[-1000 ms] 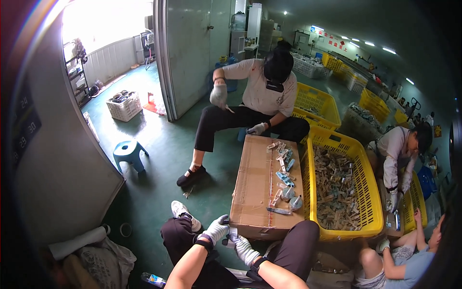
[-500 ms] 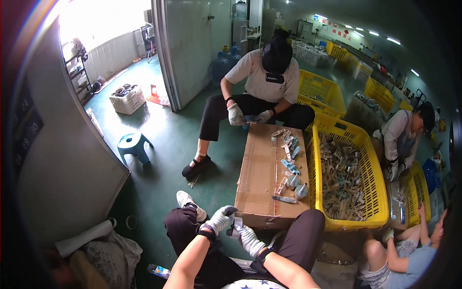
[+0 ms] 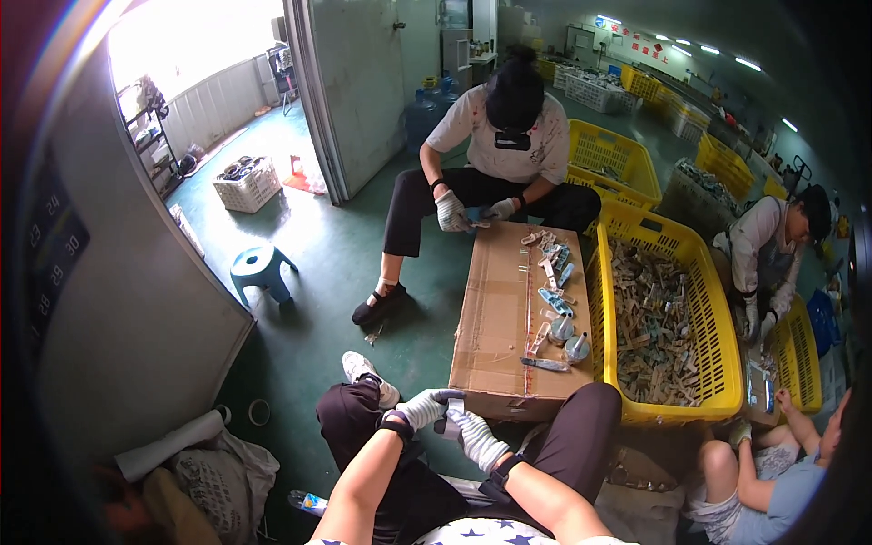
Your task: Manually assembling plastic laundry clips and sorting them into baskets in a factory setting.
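Observation:
Over my lap, just short of the carton, my gloved left hand [image 3: 425, 409] and right hand [image 3: 480, 439] are close together. Both have their fingers closed on a small pale piece [image 3: 455, 411], whitish with a grey part; its exact kind is too small to make out. On the cardboard carton [image 3: 490, 318] before me lie pale and light-blue clip-like parts [image 3: 554, 300]. Near them stand two small squat containers with pointed tops [image 3: 577, 349], and a slim flat tool [image 3: 545, 364] lies by the near edge.
A yellow crate [image 3: 736, 363] full of small parts stands right of the carton. Across it sits a co-worker [image 3: 500, 136] in striped gloves, handling a bluish piece. Two more people work at the right. A blue stool [image 3: 262, 272] and sacks [image 3: 218, 481] are at the left.
The whole view has shifted slightly, moving the scene a little rightward. My hands stay together around the pale piece, which has tilted slightly. The co-worker opposite has bent further forward.

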`<state>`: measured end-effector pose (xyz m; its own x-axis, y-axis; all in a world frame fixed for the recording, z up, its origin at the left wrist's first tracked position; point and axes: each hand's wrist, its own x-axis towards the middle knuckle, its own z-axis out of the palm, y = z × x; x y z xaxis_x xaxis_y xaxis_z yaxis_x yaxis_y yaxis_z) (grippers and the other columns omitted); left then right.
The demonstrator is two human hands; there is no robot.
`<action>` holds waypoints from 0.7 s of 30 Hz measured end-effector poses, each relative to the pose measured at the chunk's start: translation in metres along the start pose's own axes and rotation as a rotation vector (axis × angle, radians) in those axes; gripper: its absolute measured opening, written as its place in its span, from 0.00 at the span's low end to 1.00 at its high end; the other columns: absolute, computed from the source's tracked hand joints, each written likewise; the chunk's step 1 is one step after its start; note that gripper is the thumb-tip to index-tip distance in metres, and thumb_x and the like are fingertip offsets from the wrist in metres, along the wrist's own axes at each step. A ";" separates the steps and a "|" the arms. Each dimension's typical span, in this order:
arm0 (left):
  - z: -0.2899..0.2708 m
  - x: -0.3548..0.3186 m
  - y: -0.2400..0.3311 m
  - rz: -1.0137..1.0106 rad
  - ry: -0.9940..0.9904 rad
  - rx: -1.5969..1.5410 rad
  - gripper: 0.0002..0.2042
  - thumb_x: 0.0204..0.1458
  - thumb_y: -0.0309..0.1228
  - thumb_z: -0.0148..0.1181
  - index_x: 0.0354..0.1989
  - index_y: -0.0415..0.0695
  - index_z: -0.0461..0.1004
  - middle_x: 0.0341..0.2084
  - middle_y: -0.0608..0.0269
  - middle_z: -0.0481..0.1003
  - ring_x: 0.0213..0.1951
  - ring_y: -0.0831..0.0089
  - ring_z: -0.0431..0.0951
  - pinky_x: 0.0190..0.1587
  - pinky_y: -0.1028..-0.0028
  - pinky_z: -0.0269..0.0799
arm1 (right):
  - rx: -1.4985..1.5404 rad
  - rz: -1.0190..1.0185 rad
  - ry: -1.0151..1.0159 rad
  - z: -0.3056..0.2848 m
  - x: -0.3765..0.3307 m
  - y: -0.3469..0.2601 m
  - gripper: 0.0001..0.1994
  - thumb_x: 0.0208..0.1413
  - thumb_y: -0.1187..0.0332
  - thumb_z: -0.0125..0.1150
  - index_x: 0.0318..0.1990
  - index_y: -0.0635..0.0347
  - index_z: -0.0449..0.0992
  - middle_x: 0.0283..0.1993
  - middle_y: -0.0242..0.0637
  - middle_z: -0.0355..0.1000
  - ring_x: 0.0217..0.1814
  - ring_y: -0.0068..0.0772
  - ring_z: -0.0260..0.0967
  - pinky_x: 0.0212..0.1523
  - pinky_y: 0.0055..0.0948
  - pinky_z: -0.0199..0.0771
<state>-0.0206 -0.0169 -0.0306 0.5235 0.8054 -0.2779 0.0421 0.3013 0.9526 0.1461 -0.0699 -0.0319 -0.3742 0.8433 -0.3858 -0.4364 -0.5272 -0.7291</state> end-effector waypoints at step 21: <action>0.014 0.007 0.005 -0.019 0.108 0.279 0.19 0.49 0.10 0.54 0.47 0.45 0.76 0.35 0.69 0.76 0.38 0.78 0.73 0.44 0.75 0.72 | -0.734 -0.150 0.159 -0.081 -0.010 -0.094 0.14 0.59 0.69 0.57 0.50 0.66 0.70 0.38 0.34 0.74 0.39 0.26 0.71 0.45 0.25 0.72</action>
<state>-0.0055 -0.0172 -0.0262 0.4279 0.8550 -0.2932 0.2908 0.1769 0.9403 0.2574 -0.0203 -0.0049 -0.2074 0.9346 -0.2891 0.2027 -0.2480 -0.9473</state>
